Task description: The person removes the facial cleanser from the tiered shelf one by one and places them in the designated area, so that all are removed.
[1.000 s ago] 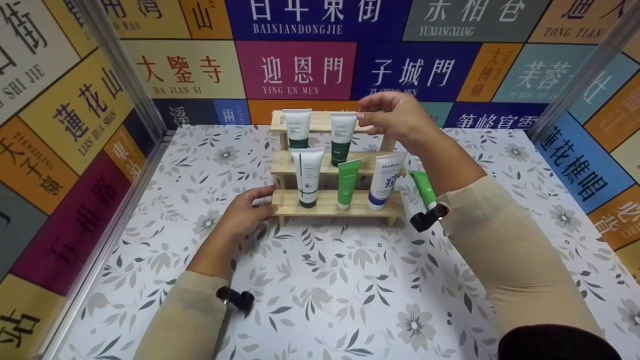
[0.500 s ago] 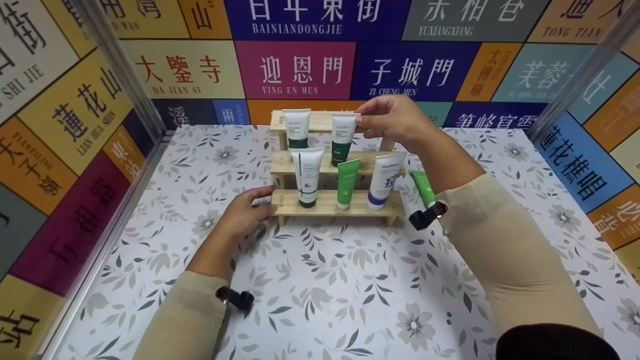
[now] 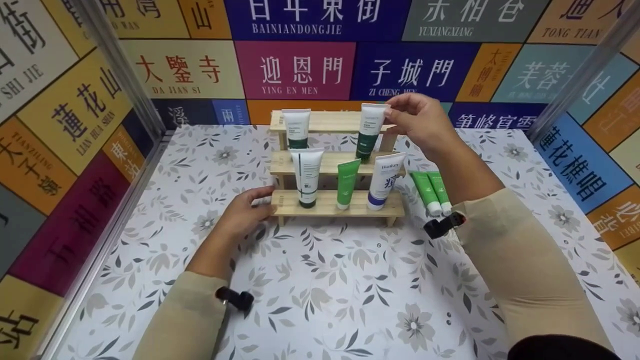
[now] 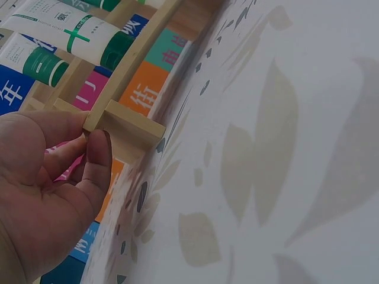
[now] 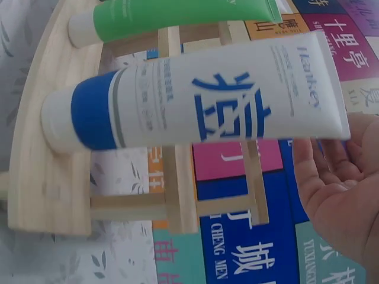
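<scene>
A three-step wooden display rack stands on the table. The left hand pinches the left end of its lowest step between thumb and fingers, plain in the left wrist view. At the middle step's right side, the right hand pinches the top corner of a white tube with a dark green lower half, tilted a little. In the right wrist view this tube is hidden behind a white tube with a blue band. A similar white and dark green tube stands at the middle step's left.
On the lowest step stand a white tube with green lines, a small green tube and the blue-banded tube. Two green tubes lie on the flowered tablecloth right of the rack. Sign-covered panels surround the table.
The right hand has taken hold of the white and dark green tube and shifted it right along the middle step. A second green tube has come into view beside the wrist. The left hand has stayed still.
</scene>
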`<state>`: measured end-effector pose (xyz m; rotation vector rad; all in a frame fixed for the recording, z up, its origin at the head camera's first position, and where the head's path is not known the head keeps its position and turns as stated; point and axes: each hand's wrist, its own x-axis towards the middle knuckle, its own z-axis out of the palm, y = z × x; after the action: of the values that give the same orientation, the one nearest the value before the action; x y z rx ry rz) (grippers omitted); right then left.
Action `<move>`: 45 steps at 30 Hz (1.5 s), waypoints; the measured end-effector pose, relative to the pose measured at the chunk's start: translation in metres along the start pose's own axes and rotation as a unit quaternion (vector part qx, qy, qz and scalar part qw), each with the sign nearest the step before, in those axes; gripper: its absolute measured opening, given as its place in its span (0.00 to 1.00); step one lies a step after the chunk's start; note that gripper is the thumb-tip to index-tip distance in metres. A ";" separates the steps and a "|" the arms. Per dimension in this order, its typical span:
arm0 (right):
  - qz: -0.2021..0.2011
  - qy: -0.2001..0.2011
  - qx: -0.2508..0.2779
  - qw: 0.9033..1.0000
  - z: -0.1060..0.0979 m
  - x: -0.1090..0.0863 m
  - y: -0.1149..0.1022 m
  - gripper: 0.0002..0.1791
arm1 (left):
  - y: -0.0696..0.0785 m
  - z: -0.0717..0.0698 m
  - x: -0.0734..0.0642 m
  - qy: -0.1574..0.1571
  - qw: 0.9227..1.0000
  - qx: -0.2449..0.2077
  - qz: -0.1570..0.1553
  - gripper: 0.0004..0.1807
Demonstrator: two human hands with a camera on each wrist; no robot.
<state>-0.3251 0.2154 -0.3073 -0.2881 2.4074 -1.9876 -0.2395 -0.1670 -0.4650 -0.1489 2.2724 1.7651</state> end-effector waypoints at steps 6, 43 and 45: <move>-0.002 0.039 0.025 0.999 -0.023 -0.014 0.008 0.11 | 0.001 -0.001 0.000 -0.003 1.000 0.005 0.000 0.33; 0.016 0.206 0.150 0.967 -0.157 -0.085 0.078 0.19 | -0.001 0.000 0.001 0.002 1.000 0.016 0.013 0.31; 0.027 0.210 0.147 0.966 -0.165 -0.086 0.082 0.19 | 0.000 0.001 0.000 0.001 1.000 0.014 0.011 0.31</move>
<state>-0.2720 0.4028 -0.3648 0.2246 2.2344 -2.5499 -0.2395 -0.1663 -0.4647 -0.1218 2.3084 1.7432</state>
